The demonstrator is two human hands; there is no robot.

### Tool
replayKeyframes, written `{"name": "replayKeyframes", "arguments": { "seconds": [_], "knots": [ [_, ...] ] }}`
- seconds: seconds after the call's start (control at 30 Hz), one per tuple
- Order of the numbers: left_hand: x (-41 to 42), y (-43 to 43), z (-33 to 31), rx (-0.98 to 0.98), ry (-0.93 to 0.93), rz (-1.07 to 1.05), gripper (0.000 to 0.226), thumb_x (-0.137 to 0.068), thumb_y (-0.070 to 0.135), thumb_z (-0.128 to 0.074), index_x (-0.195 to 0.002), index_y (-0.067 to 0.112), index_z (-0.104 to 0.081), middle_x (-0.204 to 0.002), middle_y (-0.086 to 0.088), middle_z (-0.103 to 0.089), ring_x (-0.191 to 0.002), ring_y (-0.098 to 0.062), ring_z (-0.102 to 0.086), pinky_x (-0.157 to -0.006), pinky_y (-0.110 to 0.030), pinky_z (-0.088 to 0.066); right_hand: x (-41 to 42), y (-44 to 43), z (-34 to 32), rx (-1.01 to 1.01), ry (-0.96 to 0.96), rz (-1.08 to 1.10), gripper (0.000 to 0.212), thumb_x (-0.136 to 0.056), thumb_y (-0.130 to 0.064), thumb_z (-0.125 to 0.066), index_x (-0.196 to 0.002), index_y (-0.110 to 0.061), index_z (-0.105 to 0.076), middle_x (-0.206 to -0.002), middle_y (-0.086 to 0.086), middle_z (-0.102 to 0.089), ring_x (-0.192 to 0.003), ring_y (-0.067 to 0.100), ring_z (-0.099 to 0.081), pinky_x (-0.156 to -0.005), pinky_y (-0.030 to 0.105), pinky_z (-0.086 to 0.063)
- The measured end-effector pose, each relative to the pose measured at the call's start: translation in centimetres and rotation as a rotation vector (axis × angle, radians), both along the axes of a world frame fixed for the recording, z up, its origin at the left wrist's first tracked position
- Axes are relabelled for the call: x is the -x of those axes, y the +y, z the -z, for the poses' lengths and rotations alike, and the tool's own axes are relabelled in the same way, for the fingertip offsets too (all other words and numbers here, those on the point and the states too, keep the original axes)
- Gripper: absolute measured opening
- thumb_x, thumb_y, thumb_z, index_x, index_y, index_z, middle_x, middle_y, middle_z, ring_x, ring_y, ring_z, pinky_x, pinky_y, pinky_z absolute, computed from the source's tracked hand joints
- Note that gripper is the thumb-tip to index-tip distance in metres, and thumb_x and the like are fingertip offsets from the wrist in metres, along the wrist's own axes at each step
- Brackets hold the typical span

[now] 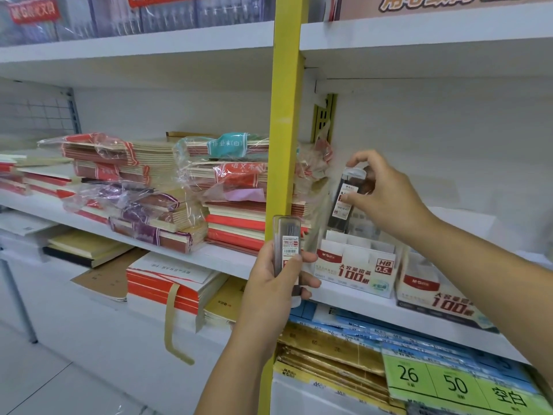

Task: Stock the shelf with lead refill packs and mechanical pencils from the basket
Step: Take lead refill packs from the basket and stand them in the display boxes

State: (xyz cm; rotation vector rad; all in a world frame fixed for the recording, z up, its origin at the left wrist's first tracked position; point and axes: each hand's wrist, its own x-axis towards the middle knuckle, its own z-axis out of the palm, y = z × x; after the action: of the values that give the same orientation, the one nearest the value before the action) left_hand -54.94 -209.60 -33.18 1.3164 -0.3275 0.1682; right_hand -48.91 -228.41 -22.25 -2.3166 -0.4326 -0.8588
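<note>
Head view: slim clear lead refill pack [287, 235], dark leads, white-red label.

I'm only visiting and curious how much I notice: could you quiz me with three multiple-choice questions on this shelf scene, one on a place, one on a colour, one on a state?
1. Where does the right hand hold its lead refill pack?
A. Above the white display box
B. Down by the floor
C. On the top shelf

2. What colour is the upright post?
A. Blue
B. Yellow
C. Black

3. What is the left hand doing?
A. Hanging empty
B. Lying flat on the shelf
C. Gripping a second lead refill pack

Answers: 1 A, the pack hangs over the box's compartments; 2 B, the post is plainly yellow; 3 C, its fingers curl round the pack.
</note>
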Motion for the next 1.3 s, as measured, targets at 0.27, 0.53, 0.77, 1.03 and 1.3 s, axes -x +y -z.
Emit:
{"name": "replayKeyframes", "arguments": {
  "seconds": [0.27,0.53,0.77,1.03,1.3],
  "knots": [
    [0.2,0.3,0.2,-0.031,0.017,0.104,0.021,-0.102,0.031,-0.052,-0.119,0.041,-0.059,-0.107,0.008,-0.076,-0.094,-0.016,-0.075,-0.076,-0.028,-0.062,-1.0,-0.5,-0.2,0.307,0.08,0.198,0.014,-0.086,-0.034,-0.071,-0.099,-0.036,-0.068,-0.091,-0.007,-0.052,-0.085,0.016,-0.057,-0.068,0.03,-0.043],
    [0.8,0.5,-0.2,-0.052,-0.059,0.137,0.019,-0.093,0.037,-0.062,-0.111,0.043,-0.065,-0.105,0.003,-0.077,-0.074,-0.015,-0.071,-0.067,-0.023,-0.056,4.1,1.4,0.1,0.126,0.134,-0.104,0.015,-0.084,-0.049,-0.058,-0.097,-0.046,-0.064,-0.089,-0.019,-0.066,-0.083,-0.001,-0.061,-0.07,0.017,-0.05],
    [1.7,0.0,-0.2,-0.045,-0.064,0.178,0.024,-0.095,0.029,-0.066,-0.115,0.042,-0.066,-0.1,-0.003,-0.073,-0.075,-0.011,-0.065,-0.063,-0.022,-0.052,7.2,1.9,1.6,-0.244,0.297,-0.312,0.028,-0.082,-0.011,-0.074,-0.105,-0.025,-0.066,-0.081,-0.001,-0.068,-0.069,0.013,-0.067,-0.062,0.023,-0.056],
    [1.6,1.1,-0.1,0.091,-0.024,0.051,0.023,-0.095,0.027,-0.065,-0.116,0.036,-0.066,-0.082,-0.004,-0.072,-0.069,-0.011,-0.06,-0.059,-0.022,-0.051,9.1,-0.3,1.5,-0.168,0.373,-0.235,0.02,-0.086,-0.019,-0.071,-0.1,-0.024,-0.058,-0.082,-0.002,-0.074,-0.074,0.013,-0.071,-0.07,0.03,-0.058],
    [1.5,1.5,-0.6,-0.066,-0.14,-0.059,0.016,-0.095,0.033,-0.065,-0.102,0.048,-0.064,-0.062,0.005,-0.055,-0.056,-0.007,-0.051,-0.054,-0.018,-0.049,9.8,1.0,1.7,-0.007,0.309,-0.264,0.022,-0.08,-0.026,-0.076,-0.099,-0.036,-0.07,-0.089,-0.014,-0.071,-0.079,0.004,-0.065,-0.075,0.023,-0.055]
  ]
}}
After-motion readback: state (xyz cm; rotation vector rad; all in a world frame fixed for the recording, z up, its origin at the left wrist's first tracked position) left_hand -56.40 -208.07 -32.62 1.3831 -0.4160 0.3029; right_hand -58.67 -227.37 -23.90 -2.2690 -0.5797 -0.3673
